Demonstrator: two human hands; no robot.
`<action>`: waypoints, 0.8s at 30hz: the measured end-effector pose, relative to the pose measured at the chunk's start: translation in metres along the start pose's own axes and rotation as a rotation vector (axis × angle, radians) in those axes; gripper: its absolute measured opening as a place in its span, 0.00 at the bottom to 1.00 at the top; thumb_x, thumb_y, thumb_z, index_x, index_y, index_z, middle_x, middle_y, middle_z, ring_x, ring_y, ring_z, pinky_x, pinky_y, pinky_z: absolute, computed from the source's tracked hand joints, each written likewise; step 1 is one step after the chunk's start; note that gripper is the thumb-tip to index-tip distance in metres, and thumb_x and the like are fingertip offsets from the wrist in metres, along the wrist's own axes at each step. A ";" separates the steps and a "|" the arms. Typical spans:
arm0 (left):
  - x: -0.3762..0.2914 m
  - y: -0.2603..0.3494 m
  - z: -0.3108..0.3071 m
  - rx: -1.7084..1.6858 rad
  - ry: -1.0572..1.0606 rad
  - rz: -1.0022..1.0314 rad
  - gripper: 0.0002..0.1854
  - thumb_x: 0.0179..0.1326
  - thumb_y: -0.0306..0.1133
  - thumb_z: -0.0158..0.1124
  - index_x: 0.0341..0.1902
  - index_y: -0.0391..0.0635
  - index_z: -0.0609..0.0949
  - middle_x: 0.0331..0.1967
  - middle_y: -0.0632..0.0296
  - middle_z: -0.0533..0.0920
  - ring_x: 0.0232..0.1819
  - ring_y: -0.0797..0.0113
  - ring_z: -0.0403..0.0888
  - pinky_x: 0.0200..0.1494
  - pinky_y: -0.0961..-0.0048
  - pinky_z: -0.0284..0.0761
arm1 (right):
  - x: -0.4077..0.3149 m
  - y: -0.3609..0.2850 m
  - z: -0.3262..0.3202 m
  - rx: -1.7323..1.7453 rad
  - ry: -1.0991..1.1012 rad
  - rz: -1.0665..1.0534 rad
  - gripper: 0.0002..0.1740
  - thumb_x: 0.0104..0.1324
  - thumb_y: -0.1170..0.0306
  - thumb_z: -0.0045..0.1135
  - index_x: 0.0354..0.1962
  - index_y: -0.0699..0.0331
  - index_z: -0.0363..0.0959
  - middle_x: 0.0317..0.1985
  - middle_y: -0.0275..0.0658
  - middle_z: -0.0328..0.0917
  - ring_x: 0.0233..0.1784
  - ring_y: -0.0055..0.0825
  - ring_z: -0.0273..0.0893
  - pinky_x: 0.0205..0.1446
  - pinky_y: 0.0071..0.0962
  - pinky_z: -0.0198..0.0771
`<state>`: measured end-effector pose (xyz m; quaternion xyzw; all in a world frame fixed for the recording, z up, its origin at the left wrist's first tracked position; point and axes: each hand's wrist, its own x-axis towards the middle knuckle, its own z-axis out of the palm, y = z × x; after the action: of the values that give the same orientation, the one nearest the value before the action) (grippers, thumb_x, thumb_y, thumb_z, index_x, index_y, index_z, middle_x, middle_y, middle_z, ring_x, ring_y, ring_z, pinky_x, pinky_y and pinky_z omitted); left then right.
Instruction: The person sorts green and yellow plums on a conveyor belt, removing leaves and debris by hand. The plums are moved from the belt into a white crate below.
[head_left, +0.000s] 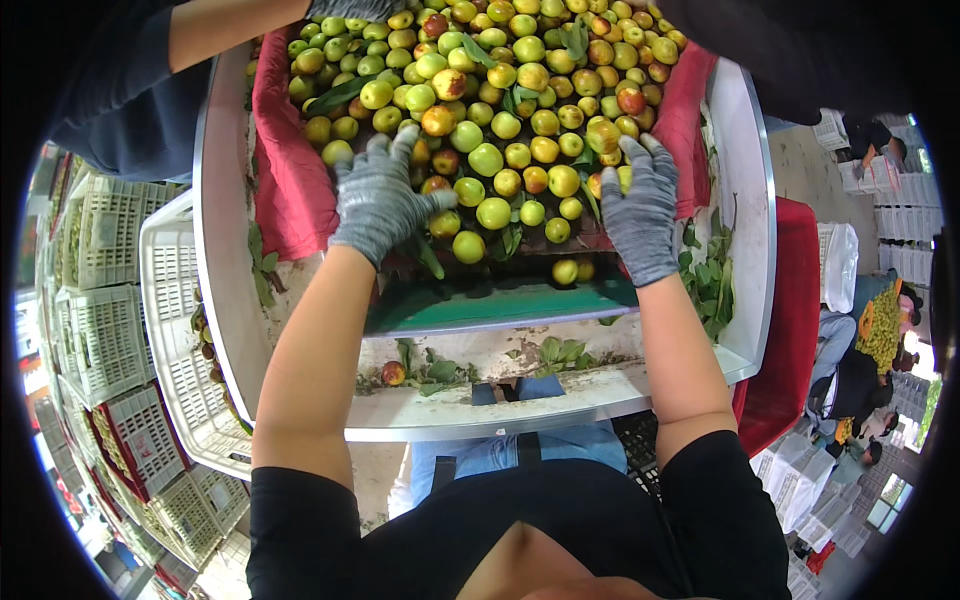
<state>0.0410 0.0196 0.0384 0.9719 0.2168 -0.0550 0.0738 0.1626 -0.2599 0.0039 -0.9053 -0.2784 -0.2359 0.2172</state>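
Note:
Many green, yellow and reddish jujube-like fruits (486, 160) with loose leaves lie spread over the sorting trough (750, 187). In a grey knit glove, my left hand (386, 193) lies on the left side of the fruits, fingers spread, its thumb by a yellow-green fruit. My right hand (641, 206), gloved alike, rests at their right edge with its fingertips over some fruits; whether it grips one is unclear. Between the hands, a few fruits sit above a green belt (502, 306), and one fruit (565, 271) is at that belt's upper edge. Red cloths (289, 165) line both sides.
At the upper left a co-worker's gloved hand (356, 7) touches the fruits. A white crate (172, 262) stands left of the trough, a red bin (787, 300) right. Leaves and a reddish fruit (393, 373) lie on the near ledge. Stacked crates (105, 337) and people are farther off.

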 end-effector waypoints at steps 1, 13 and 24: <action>-0.006 0.000 0.008 -0.198 -0.012 0.032 0.57 0.40 0.57 0.78 0.73 0.52 0.60 0.66 0.48 0.67 0.68 0.50 0.64 0.71 0.53 0.55 | 0.002 -0.004 0.004 -0.054 -0.129 0.075 0.33 0.59 0.64 0.59 0.60 0.68 0.64 0.63 0.59 0.60 0.67 0.56 0.57 0.72 0.48 0.55; -0.003 -0.004 0.060 -0.408 0.392 0.079 0.43 0.44 0.47 0.74 0.63 0.42 0.69 0.61 0.45 0.71 0.64 0.47 0.68 0.67 0.55 0.63 | 0.013 -0.010 -0.019 0.206 -0.185 0.051 0.27 0.57 0.65 0.62 0.54 0.64 0.71 0.52 0.49 0.74 0.59 0.47 0.69 0.66 0.41 0.64; 0.006 -0.004 0.085 -0.419 0.593 -0.048 0.33 0.60 0.42 0.65 0.66 0.42 0.67 0.55 0.43 0.75 0.58 0.44 0.71 0.62 0.52 0.65 | 0.009 -0.041 0.020 0.281 -0.393 -0.014 0.32 0.59 0.71 0.57 0.62 0.63 0.64 0.66 0.54 0.61 0.70 0.50 0.60 0.72 0.38 0.59</action>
<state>0.0382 0.0109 -0.0467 0.9040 0.2583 0.2731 0.2037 0.1506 -0.2151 0.0035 -0.8927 -0.3517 -0.0157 0.2812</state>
